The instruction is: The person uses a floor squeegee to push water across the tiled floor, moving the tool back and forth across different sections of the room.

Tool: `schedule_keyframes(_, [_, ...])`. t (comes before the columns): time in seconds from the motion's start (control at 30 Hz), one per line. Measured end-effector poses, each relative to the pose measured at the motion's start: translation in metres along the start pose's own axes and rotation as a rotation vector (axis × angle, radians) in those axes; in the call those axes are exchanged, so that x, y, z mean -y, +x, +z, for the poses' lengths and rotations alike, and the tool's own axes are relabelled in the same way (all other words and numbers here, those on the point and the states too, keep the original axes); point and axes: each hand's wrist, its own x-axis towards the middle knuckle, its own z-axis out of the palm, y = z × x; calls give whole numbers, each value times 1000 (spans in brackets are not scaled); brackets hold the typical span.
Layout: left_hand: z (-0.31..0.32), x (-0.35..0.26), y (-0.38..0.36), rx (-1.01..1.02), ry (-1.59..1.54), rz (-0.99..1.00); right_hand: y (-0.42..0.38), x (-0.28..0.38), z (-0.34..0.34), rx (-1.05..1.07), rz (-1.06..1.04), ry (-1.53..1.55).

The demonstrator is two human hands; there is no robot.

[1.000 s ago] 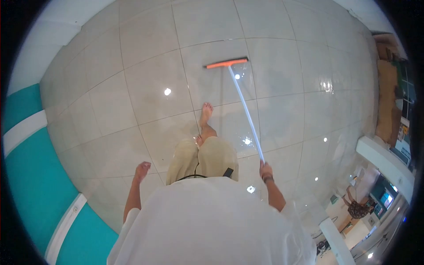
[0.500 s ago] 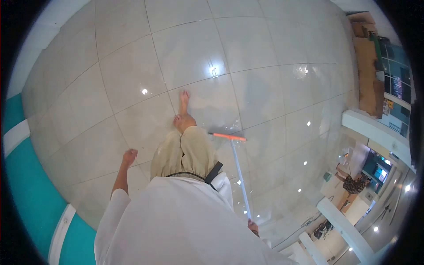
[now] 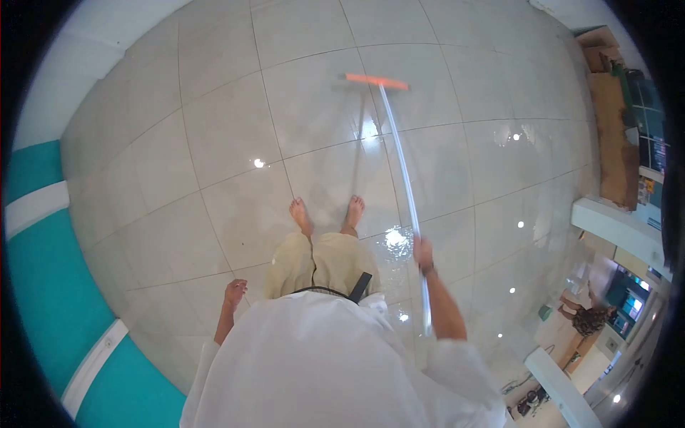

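Left hand (image 3: 235, 290) hangs loosely curled and empty, well apart from the squeegee to its right. Squeegee blade (image 3: 377, 80) rests on the tiled floor (image 3: 214, 143), far ahead of both bare feet. Right hand (image 3: 423, 254) is clamped around the pale handle (image 3: 401, 167).

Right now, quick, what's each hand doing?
Left hand: hangs at the side, loosely curled, holding nothing.
Right hand: closed around the squeegee pole.
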Motion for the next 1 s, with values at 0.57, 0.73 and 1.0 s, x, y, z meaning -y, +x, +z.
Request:
schedule_keyframes(0.57, [93,-55,-85,1,308,183,120,-27,-65,26,-22,-238])
schedule_keyframes(0.73, [82,1,-47,84,304,223,-71,-183,-47,65,224,-309])
schedule_keyframes(1.0, [62,15,-22,59,242,387,-329,-367,-4,119,447,-369])
